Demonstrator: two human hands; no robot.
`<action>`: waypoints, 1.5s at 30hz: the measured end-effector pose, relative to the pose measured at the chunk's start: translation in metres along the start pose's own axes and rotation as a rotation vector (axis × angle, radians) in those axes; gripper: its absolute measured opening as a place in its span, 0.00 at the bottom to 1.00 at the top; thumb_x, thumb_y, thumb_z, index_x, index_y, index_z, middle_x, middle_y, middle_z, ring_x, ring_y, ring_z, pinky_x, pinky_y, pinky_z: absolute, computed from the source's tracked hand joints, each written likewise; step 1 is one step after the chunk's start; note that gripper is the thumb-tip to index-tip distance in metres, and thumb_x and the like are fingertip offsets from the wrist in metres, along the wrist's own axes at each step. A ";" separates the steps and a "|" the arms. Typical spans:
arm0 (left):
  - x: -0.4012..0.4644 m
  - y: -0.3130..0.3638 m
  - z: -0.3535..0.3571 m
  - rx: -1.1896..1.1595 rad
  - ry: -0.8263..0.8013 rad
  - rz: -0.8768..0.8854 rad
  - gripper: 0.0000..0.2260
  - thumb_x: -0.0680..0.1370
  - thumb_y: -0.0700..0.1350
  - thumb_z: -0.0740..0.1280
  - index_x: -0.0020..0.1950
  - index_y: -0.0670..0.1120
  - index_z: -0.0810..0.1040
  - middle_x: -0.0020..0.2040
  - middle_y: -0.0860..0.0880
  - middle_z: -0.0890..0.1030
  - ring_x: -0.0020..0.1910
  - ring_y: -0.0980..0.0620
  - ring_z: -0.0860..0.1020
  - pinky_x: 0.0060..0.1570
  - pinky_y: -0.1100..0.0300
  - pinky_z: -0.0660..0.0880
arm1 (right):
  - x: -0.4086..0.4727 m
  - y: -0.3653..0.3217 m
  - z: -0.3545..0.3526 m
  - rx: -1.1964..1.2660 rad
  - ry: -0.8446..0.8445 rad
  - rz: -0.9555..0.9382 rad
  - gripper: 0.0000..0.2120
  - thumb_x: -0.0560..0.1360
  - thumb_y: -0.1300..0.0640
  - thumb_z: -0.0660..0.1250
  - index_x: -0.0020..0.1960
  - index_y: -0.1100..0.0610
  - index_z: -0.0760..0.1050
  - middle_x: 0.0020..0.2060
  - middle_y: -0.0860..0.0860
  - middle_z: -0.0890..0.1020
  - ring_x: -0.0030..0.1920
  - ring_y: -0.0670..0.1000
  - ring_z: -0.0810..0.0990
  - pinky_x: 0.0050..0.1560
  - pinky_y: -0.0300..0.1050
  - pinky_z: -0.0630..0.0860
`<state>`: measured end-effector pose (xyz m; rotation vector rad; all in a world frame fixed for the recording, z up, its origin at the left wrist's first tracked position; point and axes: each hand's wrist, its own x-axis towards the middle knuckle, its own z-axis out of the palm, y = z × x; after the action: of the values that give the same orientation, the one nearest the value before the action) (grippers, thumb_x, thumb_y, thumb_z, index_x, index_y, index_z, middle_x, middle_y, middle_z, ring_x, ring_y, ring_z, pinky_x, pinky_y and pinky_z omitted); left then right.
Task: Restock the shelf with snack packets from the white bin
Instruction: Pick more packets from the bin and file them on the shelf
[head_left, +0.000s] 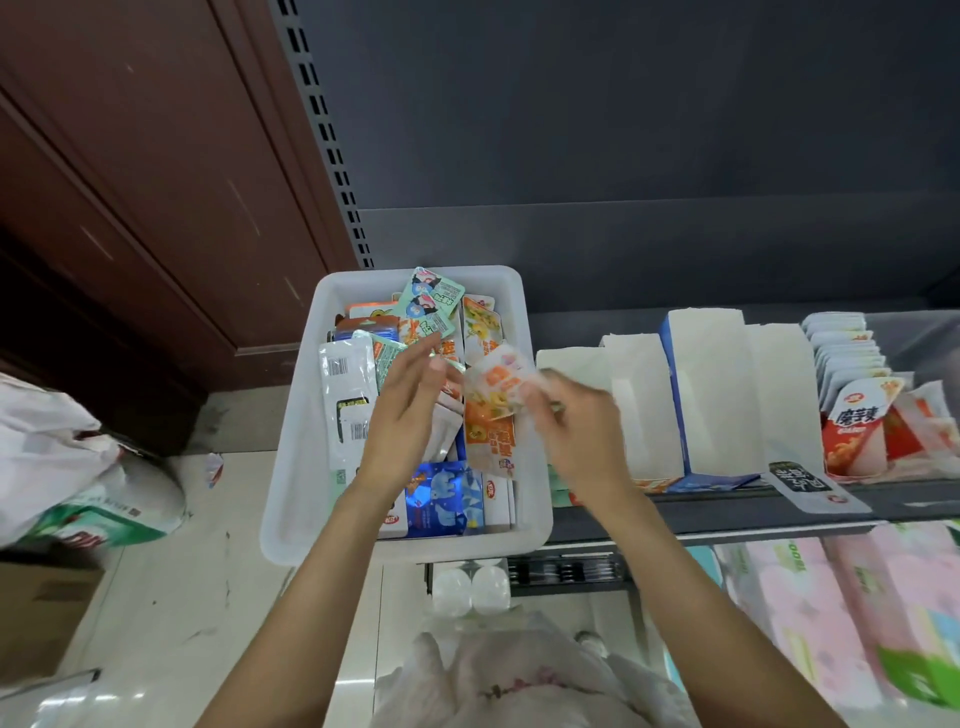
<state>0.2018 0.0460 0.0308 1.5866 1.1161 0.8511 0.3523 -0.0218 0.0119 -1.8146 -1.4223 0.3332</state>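
The white bin (304, 415) stands at the left end of the dark shelf (727, 512), full of mixed snack packets. My right hand (579, 431) pinches a blurred orange-and-white snack packet (496, 384) over the bin's right side. My left hand (402, 410) hovers over the bin's middle with straight fingers, its fingertips close to that packet. Beneath the hands lie white barcode packets (345, 384), green packets (431, 299) and a blue box (444, 499).
Open white display cartons (711, 395) stand on the shelf right of the bin, then a red-and-white snack carton (857, 421). Pink tissue packs (831, 613) fill the lower shelf. Plastic bags (52, 441) and a cardboard box (41, 613) sit on the floor at left.
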 end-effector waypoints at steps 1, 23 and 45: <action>0.001 0.001 -0.004 0.004 -0.033 0.024 0.04 0.80 0.50 0.60 0.48 0.58 0.74 0.64 0.61 0.72 0.63 0.63 0.68 0.54 0.72 0.65 | 0.002 0.000 -0.011 0.169 -0.025 0.126 0.10 0.80 0.55 0.61 0.52 0.59 0.78 0.41 0.48 0.83 0.35 0.42 0.81 0.32 0.35 0.77; 0.005 0.006 0.120 0.634 -0.218 0.399 0.14 0.76 0.45 0.68 0.61 0.49 0.76 0.55 0.52 0.81 0.53 0.54 0.78 0.50 0.58 0.76 | -0.064 0.092 -0.147 0.201 0.350 0.202 0.10 0.78 0.64 0.63 0.48 0.49 0.71 0.41 0.33 0.79 0.40 0.40 0.81 0.40 0.52 0.82; 0.015 -0.018 0.138 0.917 -0.365 0.439 0.16 0.80 0.43 0.58 0.68 0.49 0.72 0.62 0.49 0.77 0.60 0.48 0.72 0.57 0.53 0.70 | -0.093 0.102 -0.100 -0.349 -0.035 -0.101 0.35 0.58 0.75 0.63 0.58 0.45 0.74 0.53 0.43 0.81 0.53 0.47 0.79 0.45 0.35 0.73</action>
<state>0.3276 0.0178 -0.0241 2.6867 0.9389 0.2562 0.4559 -0.1538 -0.0188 -2.0085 -1.6709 0.0662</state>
